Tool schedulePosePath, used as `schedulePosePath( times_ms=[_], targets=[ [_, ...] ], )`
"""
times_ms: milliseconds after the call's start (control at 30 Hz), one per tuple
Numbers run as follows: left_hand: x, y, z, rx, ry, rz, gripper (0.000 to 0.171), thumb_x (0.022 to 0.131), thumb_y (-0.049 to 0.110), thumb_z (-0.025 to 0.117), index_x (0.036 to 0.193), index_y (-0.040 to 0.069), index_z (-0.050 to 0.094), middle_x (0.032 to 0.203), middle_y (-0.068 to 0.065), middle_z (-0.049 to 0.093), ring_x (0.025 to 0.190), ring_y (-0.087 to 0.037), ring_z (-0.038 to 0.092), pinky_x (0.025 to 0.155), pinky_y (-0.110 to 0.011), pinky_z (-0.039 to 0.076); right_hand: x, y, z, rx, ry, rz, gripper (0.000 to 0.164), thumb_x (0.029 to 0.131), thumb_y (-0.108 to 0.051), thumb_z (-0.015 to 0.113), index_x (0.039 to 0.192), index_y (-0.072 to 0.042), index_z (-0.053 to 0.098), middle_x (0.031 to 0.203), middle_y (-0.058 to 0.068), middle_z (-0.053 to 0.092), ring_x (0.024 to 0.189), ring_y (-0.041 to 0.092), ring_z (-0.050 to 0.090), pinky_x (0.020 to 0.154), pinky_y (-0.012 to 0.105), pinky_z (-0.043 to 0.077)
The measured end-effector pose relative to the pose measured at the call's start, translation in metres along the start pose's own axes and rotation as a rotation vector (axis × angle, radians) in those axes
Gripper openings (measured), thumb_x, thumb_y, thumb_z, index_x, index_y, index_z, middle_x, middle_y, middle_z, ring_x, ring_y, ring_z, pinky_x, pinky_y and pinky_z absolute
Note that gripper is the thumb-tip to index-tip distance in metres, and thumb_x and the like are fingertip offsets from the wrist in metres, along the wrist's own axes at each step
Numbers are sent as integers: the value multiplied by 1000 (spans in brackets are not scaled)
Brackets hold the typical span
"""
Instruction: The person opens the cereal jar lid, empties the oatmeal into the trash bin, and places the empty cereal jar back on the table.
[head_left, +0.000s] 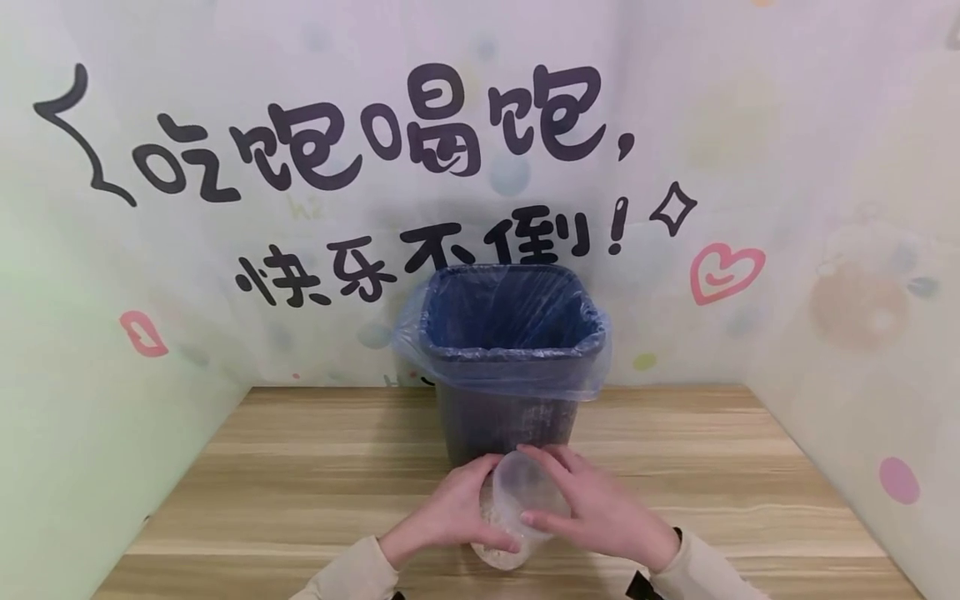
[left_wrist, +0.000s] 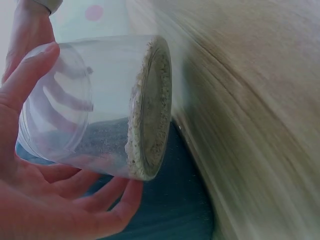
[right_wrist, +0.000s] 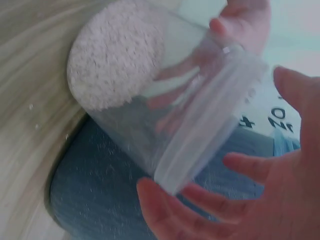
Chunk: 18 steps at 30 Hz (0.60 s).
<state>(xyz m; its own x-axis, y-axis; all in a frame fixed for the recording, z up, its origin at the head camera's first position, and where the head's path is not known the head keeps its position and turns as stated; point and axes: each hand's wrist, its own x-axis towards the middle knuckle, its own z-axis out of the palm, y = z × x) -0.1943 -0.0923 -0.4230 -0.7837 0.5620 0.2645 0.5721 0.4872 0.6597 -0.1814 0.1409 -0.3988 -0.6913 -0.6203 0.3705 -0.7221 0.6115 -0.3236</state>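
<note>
A clear plastic jar (left_wrist: 107, 107) with a frosted lid (right_wrist: 212, 120) stands tilted low over the table, its lid facing up toward the head camera. Small whitish grains (right_wrist: 117, 55) lie in a layer at its bottom. My left hand (head_left: 457, 508) grips the jar's side, thumb in front and fingers spread behind the clear wall. Across the lid, my right hand (head_left: 596, 504) holds on with fingertips at the far rim and thumb at the near rim. In the right wrist view its palm is apart from the lid.
Just behind the jar, a dark blue trash bin (head_left: 506, 417) stands on the wood-grain table (head_left: 322, 475). A thin blue bag (head_left: 517, 379) lines it and folds over its rim. Close behind rises a pale wall (head_left: 225, 50) with printed black characters; side walls flank the table.
</note>
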Motion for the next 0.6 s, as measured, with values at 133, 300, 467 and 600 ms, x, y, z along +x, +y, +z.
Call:
schedulePosePath(
  times_ms=[133, 300, 467, 600],
  targets=[
    [-1, 4, 1, 56, 11, -25, 87, 59, 42, 91, 129, 6, 53, 117, -3, 60, 102, -15, 56, 85, -32, 48, 1, -5, 11, -64, 43, 31, 65, 92, -55, 57, 144, -18, 44, 123, 3, 53, 104, 22, 56, 77, 39, 52],
    [-3, 9, 1, 124, 28, -43, 88, 57, 45, 91, 127, 6, 55, 113, -3, 61, 98, -16, 58, 82, -32, 49, 3, -10, 22, -127, 65, 40, 65, 92, -56, 54, 144, -17, 45, 125, 6, 52, 107, 28, 54, 74, 43, 52],
    [-4, 11, -1, 173, 19, -48, 91, 55, 47, 91, 126, 4, 55, 114, -5, 61, 98, -18, 59, 81, -34, 49, 5, -13, 25, -136, 59, 30, 69, 90, -60, 55, 144, -18, 45, 122, 6, 52, 104, 28, 53, 74, 43, 51],
    [-5, 11, -1, 184, 10, -45, 91, 58, 48, 90, 128, 3, 53, 117, -7, 60, 102, -20, 58, 83, -35, 49, 7, -13, 25, -112, 58, 18, 66, 92, -55, 56, 143, -16, 45, 119, 7, 52, 103, 28, 52, 77, 42, 51]
  ],
)
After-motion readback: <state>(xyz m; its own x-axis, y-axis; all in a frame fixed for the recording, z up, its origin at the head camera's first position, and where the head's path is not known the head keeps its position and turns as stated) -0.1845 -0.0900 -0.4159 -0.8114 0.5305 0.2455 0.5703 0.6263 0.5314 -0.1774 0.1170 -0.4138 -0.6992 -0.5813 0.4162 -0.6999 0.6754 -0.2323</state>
